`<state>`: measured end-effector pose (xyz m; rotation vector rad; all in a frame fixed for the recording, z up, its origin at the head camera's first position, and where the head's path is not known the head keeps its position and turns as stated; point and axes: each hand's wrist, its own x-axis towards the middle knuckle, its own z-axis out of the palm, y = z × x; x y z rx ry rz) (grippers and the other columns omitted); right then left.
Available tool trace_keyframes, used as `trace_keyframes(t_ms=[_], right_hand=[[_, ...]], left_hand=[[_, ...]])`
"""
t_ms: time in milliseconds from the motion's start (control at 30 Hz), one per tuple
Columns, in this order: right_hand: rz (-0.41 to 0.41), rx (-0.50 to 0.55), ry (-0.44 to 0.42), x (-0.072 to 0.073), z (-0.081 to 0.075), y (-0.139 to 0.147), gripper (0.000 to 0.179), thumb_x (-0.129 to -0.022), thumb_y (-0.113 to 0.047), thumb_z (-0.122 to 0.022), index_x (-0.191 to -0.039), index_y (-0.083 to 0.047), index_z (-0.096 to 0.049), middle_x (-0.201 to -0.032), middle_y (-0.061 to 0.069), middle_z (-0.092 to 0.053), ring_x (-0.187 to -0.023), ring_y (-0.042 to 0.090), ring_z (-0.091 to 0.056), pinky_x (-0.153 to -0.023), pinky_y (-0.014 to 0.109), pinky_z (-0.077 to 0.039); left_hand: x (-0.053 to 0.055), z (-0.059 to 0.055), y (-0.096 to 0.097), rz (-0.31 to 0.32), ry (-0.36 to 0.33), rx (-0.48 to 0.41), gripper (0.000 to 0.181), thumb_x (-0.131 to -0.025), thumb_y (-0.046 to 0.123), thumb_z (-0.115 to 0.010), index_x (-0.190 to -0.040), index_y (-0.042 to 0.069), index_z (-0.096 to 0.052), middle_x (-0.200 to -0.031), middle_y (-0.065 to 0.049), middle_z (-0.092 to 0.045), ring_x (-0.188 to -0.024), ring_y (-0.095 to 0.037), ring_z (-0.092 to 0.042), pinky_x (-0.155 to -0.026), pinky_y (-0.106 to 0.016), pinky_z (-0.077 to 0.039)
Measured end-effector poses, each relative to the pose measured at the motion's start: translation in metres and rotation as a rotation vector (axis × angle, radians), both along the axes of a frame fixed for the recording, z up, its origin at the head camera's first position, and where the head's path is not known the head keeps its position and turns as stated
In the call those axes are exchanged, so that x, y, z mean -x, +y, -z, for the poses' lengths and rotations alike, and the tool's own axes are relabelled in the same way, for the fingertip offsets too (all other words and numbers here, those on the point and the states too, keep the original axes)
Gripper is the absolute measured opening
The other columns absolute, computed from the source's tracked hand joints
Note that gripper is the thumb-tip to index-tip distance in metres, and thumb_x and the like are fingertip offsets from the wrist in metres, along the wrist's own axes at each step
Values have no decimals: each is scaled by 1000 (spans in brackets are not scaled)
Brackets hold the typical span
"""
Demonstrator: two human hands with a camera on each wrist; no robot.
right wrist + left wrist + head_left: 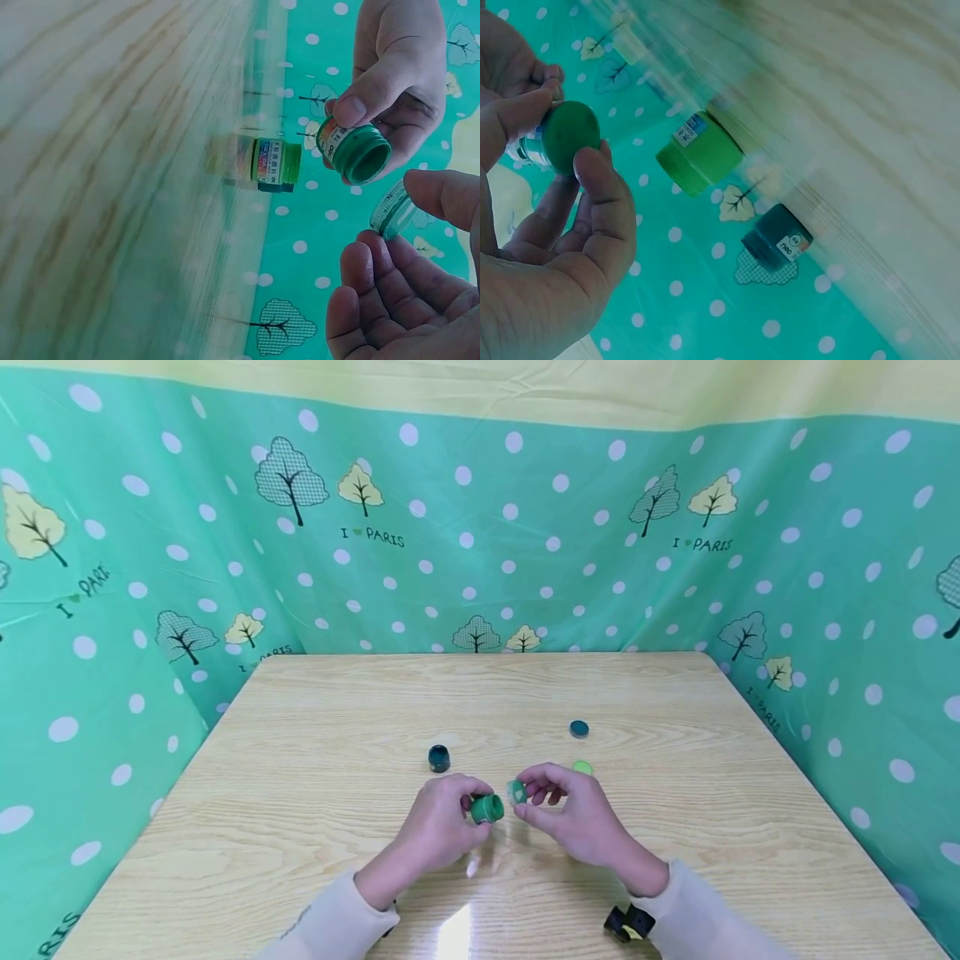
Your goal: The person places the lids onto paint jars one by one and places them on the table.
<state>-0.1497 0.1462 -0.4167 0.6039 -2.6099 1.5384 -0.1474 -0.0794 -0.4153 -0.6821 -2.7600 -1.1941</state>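
My left hand (448, 820) grips a small green paint jar (487, 808) tilted on its side, its uncovered mouth facing right. Between thumb and fingertips, my right hand (573, 810) pinches a green lid (517, 792). Jar and lid are a short gap apart above the table. The right wrist view shows the jar's mouth (371, 161) and the lid (391, 208) close by. A light green jar (701, 154) and a dark teal jar (778, 240) stand on the table; the head view does not show the light green one.
On the wooden table (315, 710), the dark teal jar (438, 758) stands uncovered beyond my left hand. A dark teal lid (578, 728) and a light green lid (582, 767) lie beyond my right hand. A dotted green curtain (510, 543) surrounds the far and side edges.
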Motion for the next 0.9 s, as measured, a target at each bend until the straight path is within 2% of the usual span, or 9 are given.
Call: trace_keyframes(t_ms=[233, 400, 667, 900], right_hand=[[-4, 7, 0, -1, -1, -2, 30, -86, -20, -85, -113, -14, -73, -93, -4, -70, -85, 14, -65, -77, 31, -51], [0, 2, 5, 0, 0, -3, 31, -85, -20, -85, -113, -14, -73, -93, -5, -70, -85, 13, -64, -77, 31, -51], [3, 10, 8, 2, 2, -3, 30, -85, -19, -86, -111, -14, -72, -91, -5, -69, -84, 14, -64, -76, 30, -51], [3, 4, 2, 2, 4, -2, 30, -85, -19, -86, -112, -14, -72, -92, -5, -69, -84, 14, -64, -76, 31, -51]], left_hand=[[1, 0, 3, 17, 5, -20, 28, -74, -1, -84, -100, 4, -75, -87, 1, -67, -74, -12, -60, -64, -20, -53], [2, -1, 4, 23, -18, -28, 28, -76, -1, -83, -104, 4, -76, -87, 1, -67, -73, -12, -60, -62, -20, -53], [6, -2, 5, 19, -13, -41, 33, -76, -2, -83, -108, 2, -74, -88, -1, -70, -71, -8, -61, -63, -20, -54], [7, -2, 9, 18, -7, -67, 28, -74, -4, -83, -99, 3, -71, -82, 1, -67, -70, -7, -59, -62, -21, -54]])
